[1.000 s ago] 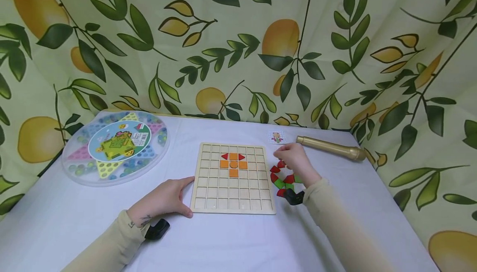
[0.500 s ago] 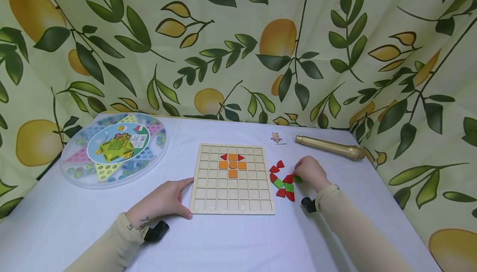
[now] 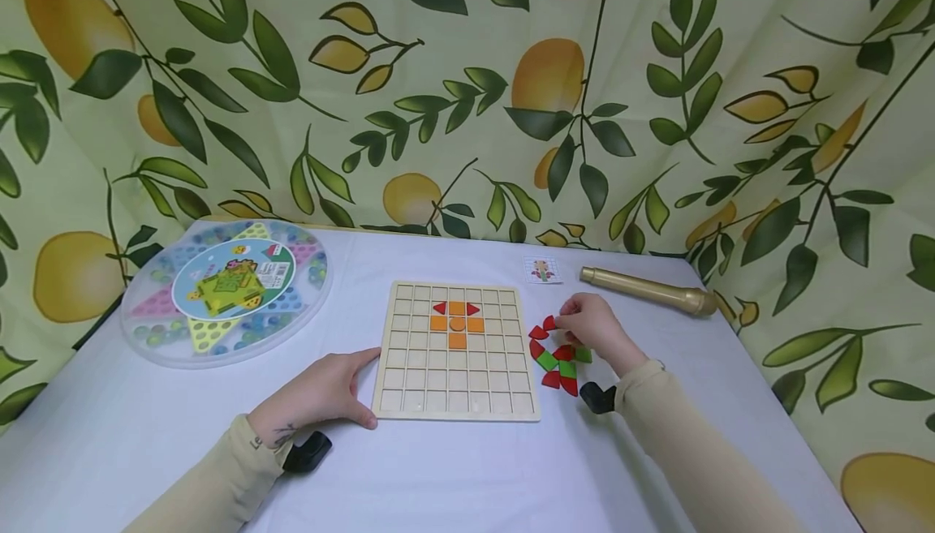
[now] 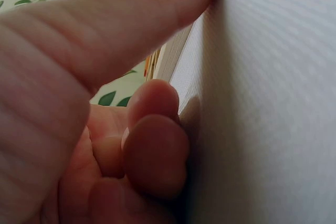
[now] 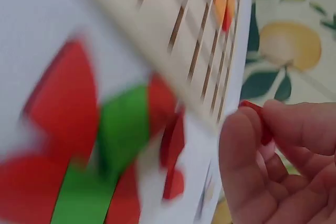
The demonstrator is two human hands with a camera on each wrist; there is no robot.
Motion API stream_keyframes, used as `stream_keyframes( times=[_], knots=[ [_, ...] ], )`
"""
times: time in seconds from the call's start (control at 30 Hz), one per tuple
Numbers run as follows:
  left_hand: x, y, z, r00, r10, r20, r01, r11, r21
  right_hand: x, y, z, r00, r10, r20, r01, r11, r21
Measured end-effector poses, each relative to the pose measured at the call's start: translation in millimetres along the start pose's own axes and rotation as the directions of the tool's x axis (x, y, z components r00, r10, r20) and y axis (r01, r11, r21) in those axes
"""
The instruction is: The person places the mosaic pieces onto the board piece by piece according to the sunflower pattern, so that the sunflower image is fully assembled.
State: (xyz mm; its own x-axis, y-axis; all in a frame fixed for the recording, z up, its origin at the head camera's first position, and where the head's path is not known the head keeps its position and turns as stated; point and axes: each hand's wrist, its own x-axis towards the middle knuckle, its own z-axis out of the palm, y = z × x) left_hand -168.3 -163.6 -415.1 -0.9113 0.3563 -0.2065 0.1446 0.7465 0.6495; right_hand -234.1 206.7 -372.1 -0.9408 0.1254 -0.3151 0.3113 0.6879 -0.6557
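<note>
A wooden grid board [image 3: 424, 379] lies on the white table, with orange square pieces and two red triangles [image 3: 472, 308] set near its upper middle. At the board's left edge, my left hand [image 3: 325, 391] touches the side with the index fingertip and the lower left corner with the thumb. My right hand [image 3: 590, 328] is over the loose pieces right of the board. In the right wrist view, its thumb and finger pinch a small red piece [image 5: 266, 132], mostly covered by the fingertips. Below lie several red pieces [image 3: 536, 349] and green pieces [image 3: 567, 368].
A small pattern card [image 3: 542, 269] lies behind the loose pieces. A gold tube-shaped object [image 3: 646, 290] lies at the back right. On the back left is a round, clear-lidded game set with marbles [image 3: 226, 294]. A printed fruit curtain [image 3: 438, 70] hangs behind the table.
My right hand goes from the upper pieces to the green piece at the right, then back up and left, now with a red piece pinched. The left hand stays at the board's edge.
</note>
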Motion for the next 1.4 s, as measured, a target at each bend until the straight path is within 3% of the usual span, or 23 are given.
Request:
stream_keyframes(
  times=[0.13,0.43,0.67,0.83,1.03,1.2,1.4],
  knots=[
    [0.4,0.1,-0.4,1.0,0.006,-0.002,-0.006,1.0,-0.002,-1.7,-23.8,22.8,0.987,-0.112,0.113,0.108,0.993,0.035],
    [-0.1,1.5,-1.1,1.0,0.003,0.0,-0.003,1.0,0.008,-1.6,-54.7,64.3,0.946,-0.206,0.252,0.22,0.975,-0.03],
    [-1.4,1.2,-0.9,1.0,0.007,-0.006,-0.007,1.0,-0.002,-1.5,-63.6,81.2,0.924,-0.298,0.239,0.35,0.912,-0.215],
    [-0.8,1.6,-1.2,1.0,-0.005,-0.005,0.004,1.0,-0.007,-2.3,-68.3,85.0,0.931,-0.292,0.22,0.352,0.881,-0.316],
    [-0.4,2.1,-1.3,1.0,-0.012,0.0,0.011,1.0,-0.021,-5.9,-70.9,85.8,0.921,-0.322,0.22,0.386,0.83,-0.402],
    [-0.7,2.4,-1.1,1.0,-0.014,-0.001,0.014,1.0,-0.016,-4.7,-70.1,88.1,0.927,-0.31,0.21,0.372,0.831,-0.413],
    [-0.4,3.0,-1.4,1.0,-0.014,0.0,0.014,1.0,-0.015,-7.1,-69.9,81.2,0.918,-0.352,0.184,0.397,0.828,-0.397]
  ],
)
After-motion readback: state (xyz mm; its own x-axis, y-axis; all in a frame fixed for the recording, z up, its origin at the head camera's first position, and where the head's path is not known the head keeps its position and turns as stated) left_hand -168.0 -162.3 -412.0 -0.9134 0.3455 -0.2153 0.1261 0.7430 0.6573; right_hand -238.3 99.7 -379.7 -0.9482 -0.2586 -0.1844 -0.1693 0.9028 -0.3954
